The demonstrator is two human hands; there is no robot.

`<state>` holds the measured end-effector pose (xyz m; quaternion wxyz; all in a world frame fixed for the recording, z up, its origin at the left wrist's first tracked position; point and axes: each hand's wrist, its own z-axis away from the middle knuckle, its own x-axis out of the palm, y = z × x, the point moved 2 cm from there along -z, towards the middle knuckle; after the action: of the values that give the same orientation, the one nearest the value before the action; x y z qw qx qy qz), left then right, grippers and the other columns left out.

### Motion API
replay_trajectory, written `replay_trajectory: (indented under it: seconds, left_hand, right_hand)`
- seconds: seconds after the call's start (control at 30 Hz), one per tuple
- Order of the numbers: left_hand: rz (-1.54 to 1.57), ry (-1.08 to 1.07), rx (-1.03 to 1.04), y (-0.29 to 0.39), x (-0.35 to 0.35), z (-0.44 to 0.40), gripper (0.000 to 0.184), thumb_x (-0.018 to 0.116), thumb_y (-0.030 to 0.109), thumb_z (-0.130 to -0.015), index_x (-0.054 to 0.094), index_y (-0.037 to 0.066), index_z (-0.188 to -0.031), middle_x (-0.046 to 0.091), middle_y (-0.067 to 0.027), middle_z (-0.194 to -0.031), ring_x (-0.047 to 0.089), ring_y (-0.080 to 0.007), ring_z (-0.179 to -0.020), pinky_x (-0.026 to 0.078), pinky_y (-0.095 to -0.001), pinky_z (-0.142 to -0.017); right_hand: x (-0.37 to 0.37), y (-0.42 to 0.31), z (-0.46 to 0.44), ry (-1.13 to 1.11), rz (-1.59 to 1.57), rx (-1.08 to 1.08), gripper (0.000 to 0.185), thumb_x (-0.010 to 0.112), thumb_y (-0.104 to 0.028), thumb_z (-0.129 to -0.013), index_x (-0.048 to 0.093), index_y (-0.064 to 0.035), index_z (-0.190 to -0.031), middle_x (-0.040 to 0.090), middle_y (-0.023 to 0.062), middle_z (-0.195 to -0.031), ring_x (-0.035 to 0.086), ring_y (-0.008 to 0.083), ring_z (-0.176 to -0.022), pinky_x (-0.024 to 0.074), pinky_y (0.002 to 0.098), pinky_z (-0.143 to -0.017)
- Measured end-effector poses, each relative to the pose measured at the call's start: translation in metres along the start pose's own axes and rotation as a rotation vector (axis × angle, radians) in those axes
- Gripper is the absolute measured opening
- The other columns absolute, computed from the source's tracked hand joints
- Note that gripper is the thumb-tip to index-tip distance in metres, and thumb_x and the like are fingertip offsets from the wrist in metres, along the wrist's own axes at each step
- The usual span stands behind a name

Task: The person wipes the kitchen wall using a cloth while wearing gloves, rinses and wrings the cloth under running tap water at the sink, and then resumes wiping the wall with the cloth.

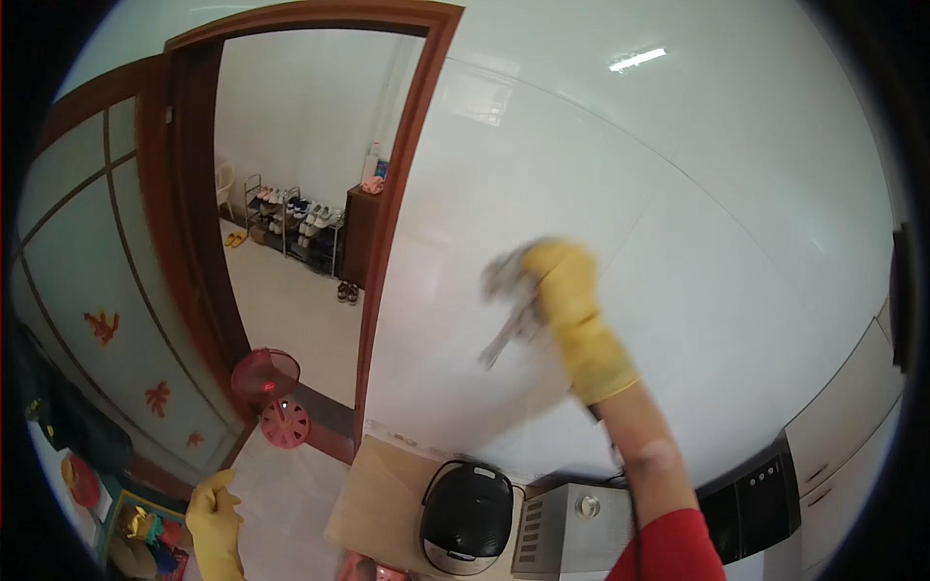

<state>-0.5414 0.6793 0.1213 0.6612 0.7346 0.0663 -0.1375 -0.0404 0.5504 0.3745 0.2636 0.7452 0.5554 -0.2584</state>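
My right hand (567, 281), in a yellow rubber glove, is closed around a grey cloth (509, 276). It holds the cloth up at the glossy white wall (697, 281), and part of the cloth dangles below the fingers. Hand and cloth are blurred by motion. At the lower left hangs my left hand (215, 523), also gloved in yellow. Its fingers are loosely bent and apart, with nothing seen in them.
Below the wall, a black rice cooker (468, 513) stands on a wooden surface (383, 494) beside a silver appliance (572, 533). A red fan (266, 378) stands by the doorway. Shoe racks (295, 223) show in the room beyond. Cabinets (843, 426) line the right side.
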Motion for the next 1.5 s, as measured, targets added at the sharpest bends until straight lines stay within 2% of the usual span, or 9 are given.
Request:
replay_trajectory:
  seconds: [0.17,0.3,0.37,0.6,0.7,0.9,1.2,1.3,1.5]
  left_hand:
    - [0.02,0.019,-0.055,0.005,0.011,-0.002,0.02,0.053,0.0,-0.091,0.071,0.003,-0.099,0.067,-0.0082,-0.098,0.064,-0.0113,-0.068,0.048,-0.0229,-0.046]
    - [0.017,-0.029,-0.096,0.006,0.036,-0.001,0.019,0.053,0.0,-0.091,0.071,0.004,-0.098,0.068,-0.0085,-0.093,0.064,-0.0114,-0.066,0.048,-0.0239,-0.048]
    - [-0.026,-0.075,-0.049,-0.011,0.046,0.0,0.02,0.054,0.0,-0.091,0.071,0.004,-0.099,0.068,-0.0086,-0.086,0.062,-0.0118,-0.06,0.048,-0.026,-0.048]
    - [-0.134,-0.093,0.11,-0.031,0.031,0.001,0.02,0.055,0.002,-0.091,0.073,0.006,-0.1,0.065,-0.0075,-0.07,0.058,-0.0137,-0.051,0.046,-0.0285,-0.048]
    - [-0.149,-0.066,-0.148,-0.01,0.019,-0.002,0.02,0.054,0.004,-0.092,0.072,0.006,-0.101,0.065,-0.0068,-0.074,0.058,-0.0134,-0.053,0.046,-0.0277,-0.049]
    - [0.026,-0.104,-0.17,0.019,0.036,0.003,0.023,0.054,0.006,-0.092,0.07,0.004,-0.108,0.065,-0.0055,-0.082,0.055,-0.0088,-0.063,0.045,-0.0243,-0.055]
    - [-0.264,-0.189,0.086,-0.043,0.043,0.021,0.023,0.053,0.003,-0.092,0.071,0.006,-0.106,0.063,-0.0073,-0.078,0.057,-0.0124,-0.06,0.047,-0.0256,-0.054]
    - [-0.289,-0.14,-0.001,-0.059,0.016,0.03,0.023,0.053,0.002,-0.092,0.071,0.006,-0.105,0.063,-0.0076,-0.077,0.058,-0.0131,-0.059,0.047,-0.0257,-0.053]
    - [-0.299,-0.002,-0.13,-0.084,-0.012,0.031,0.021,0.056,0.002,-0.088,0.072,0.009,-0.1,0.064,-0.0077,-0.075,0.06,-0.0167,-0.062,0.047,-0.0301,-0.057]
  right_hand:
    - [-0.093,0.016,-0.082,0.739,0.027,0.138,0.016,0.056,-0.01,-0.083,0.072,-0.008,-0.087,0.065,0.0135,-0.078,0.062,0.0299,-0.074,0.0487,0.0391,-0.067]
    - [-0.009,0.002,-0.037,0.272,-0.068,0.464,0.027,0.053,-0.028,-0.095,0.069,-0.0144,-0.114,0.068,0.0139,-0.095,0.063,0.0319,-0.077,0.051,0.0393,-0.072]
    - [0.064,-0.009,0.03,0.041,0.092,0.049,0.032,0.052,-0.022,-0.095,0.064,-0.0149,-0.124,0.07,0.0089,-0.11,0.068,0.0296,-0.081,0.0527,0.0397,-0.071]
    - [0.119,-0.037,0.106,-0.618,-0.195,0.03,0.024,0.051,-0.028,-0.092,0.07,-0.0131,-0.091,0.071,0.008,-0.092,0.066,0.0285,-0.08,0.0525,0.0399,-0.073]
    - [0.035,-0.031,0.014,-0.356,-0.493,0.527,0.034,0.057,-0.036,-0.09,0.07,-0.0093,-0.073,0.071,0.0119,-0.079,0.066,0.0273,-0.068,0.0512,0.0381,-0.064]
    - [-0.081,-0.036,-0.159,0.637,-0.422,0.325,0.031,0.056,-0.027,-0.093,0.071,-0.0042,-0.108,0.069,0.0088,-0.093,0.061,0.0191,-0.084,0.0492,0.0323,-0.079]
    - [0.194,-0.09,0.028,-0.308,0.15,-0.298,0.028,0.047,-0.018,-0.096,0.061,-0.0186,-0.12,0.069,0.0044,-0.105,0.068,0.0245,-0.082,0.0532,0.0397,-0.068]
    - [0.25,-0.103,0.099,-0.864,-0.282,0.231,0.022,0.047,-0.026,-0.095,0.066,-0.016,-0.103,0.071,0.0079,-0.088,0.067,0.0285,-0.08,0.0525,0.0428,-0.072]
    - [0.177,-0.062,0.018,-0.282,0.023,-0.227,0.028,0.051,-0.031,-0.096,0.07,-0.0112,-0.093,0.07,0.0103,-0.083,0.066,0.0274,-0.075,0.0517,0.0409,-0.072]
